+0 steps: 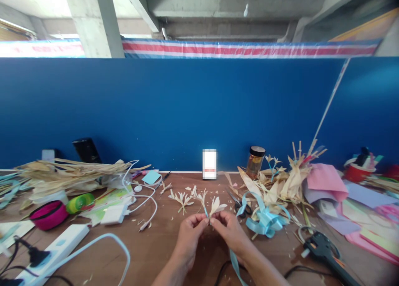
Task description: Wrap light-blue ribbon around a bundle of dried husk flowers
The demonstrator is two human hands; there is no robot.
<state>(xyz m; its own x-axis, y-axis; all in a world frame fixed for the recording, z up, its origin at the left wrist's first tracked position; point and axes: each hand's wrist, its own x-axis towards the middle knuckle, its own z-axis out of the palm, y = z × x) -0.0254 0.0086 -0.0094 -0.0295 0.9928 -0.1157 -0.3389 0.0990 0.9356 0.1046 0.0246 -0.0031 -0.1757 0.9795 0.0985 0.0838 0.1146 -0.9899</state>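
My left hand [192, 232] and my right hand [229, 230] meet near the front middle of the brown table, thumbs and fingertips pinched. In my left hand is the stem of a small dried-husk flower [202, 198], with light blue ribbon wrapped round it. My right hand pinches pale husk petals [217, 204] close beside that stem. A light blue ribbon strip [236, 266] hangs below my right hand; fingers hide its upper end. Another husk flower [182, 200] lies just beyond my left hand. Scissors [245, 208] lie partly under a blue ribbon bundle [267, 223] at the right.
A phone-like upright screen [209, 164] leans on the blue partition [199, 107]. Dried husks [294, 184] and a black-lidded jar [256, 162] stand back right. A glue gun [324, 248] lies front right. Left are a power strip [59, 250], a white cable [116, 238] and a husk pile [71, 176].
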